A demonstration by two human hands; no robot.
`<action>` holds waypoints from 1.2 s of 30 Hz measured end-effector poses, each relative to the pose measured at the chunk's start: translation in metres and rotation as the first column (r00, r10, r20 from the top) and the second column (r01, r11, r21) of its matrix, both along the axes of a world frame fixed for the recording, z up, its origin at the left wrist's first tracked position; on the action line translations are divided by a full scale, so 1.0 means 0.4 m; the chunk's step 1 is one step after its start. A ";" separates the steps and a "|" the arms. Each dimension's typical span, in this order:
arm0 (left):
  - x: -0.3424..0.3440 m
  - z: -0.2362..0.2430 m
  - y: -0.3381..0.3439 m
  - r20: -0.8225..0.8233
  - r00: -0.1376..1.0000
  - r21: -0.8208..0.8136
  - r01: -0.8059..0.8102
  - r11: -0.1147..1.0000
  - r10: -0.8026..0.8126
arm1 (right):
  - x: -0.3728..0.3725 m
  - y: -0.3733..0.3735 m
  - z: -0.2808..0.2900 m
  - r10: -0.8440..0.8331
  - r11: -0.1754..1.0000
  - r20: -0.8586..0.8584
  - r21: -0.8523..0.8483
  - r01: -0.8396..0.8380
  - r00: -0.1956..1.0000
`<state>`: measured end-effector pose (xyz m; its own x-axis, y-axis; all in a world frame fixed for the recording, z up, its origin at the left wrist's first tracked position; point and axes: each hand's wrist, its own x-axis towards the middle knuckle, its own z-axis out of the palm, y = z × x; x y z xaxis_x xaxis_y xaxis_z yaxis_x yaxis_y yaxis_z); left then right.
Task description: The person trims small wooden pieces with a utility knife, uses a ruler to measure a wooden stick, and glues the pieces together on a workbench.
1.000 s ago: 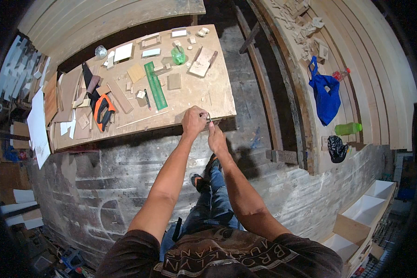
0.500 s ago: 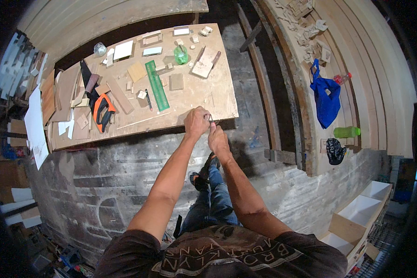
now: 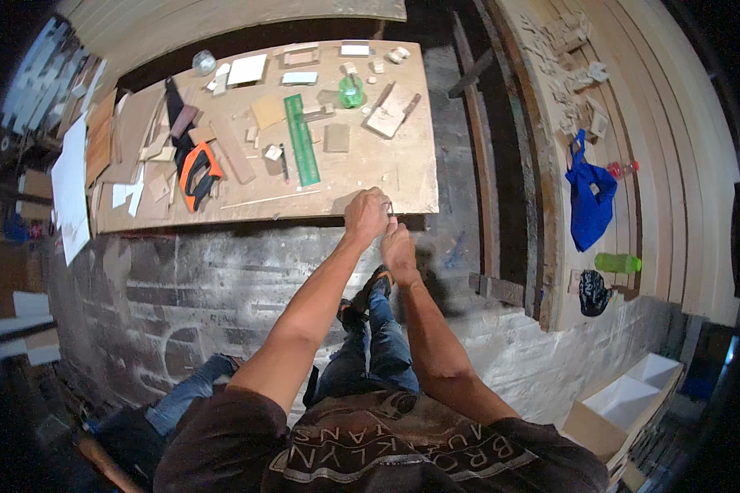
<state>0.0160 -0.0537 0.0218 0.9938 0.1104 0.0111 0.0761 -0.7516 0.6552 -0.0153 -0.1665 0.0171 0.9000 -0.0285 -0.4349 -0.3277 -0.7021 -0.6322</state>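
At the front edge of the plywood table [image 3: 247,197], my left hand [image 3: 367,215] is closed with fingertips pinched on something small. My right hand [image 3: 399,248], just below it, grips a small thin dark object [image 3: 390,209] that rises between the fingers, too small to name. Beside them lie a thin wooden stick [image 3: 267,200], a green ruler [image 3: 301,140], a pencil [image 3: 284,164] and a square block [image 3: 336,138]. Farther back are a board with two sticks [image 3: 386,117] and a cut green bottle [image 3: 351,94].
An orange-handled saw [image 3: 197,177] lies among offcuts at left. A right-hand bench [image 3: 559,263] holds a blue bag [image 3: 592,205], bottles and wood pieces. White-lined boxes [image 3: 633,390] stand lower right. A person's jeans-clad leg [image 3: 181,394] shows behind me at lower left.
The table has shifted rightward and slightly up in the view. My joined hands appear farther right, still pinched together. Another person's leg and arm have appeared at lower left.
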 end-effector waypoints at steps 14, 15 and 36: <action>-0.038 -0.010 -0.008 0.168 0.985 0.116 0.017 0.993 -0.037 | 0.008 -0.045 -0.038 0.088 0.988 0.094 0.118 -0.099 0.992; -0.038 -0.013 -0.004 0.175 0.984 0.132 0.017 0.991 -0.041 | 0.007 -0.045 -0.030 0.089 0.988 0.099 0.117 -0.100 0.991; -0.014 -0.003 -0.016 0.100 0.989 -0.024 -0.108 0.994 0.110 | -0.030 -0.059 -0.047 0.021 0.988 0.128 0.146 -0.040 0.992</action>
<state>0.0103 -0.0600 0.0207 0.9696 0.2195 0.1080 0.0897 -0.7298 0.6777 -0.0273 -0.1903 -0.0016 0.9473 0.0564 -0.3153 -0.2186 -0.6058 -0.7650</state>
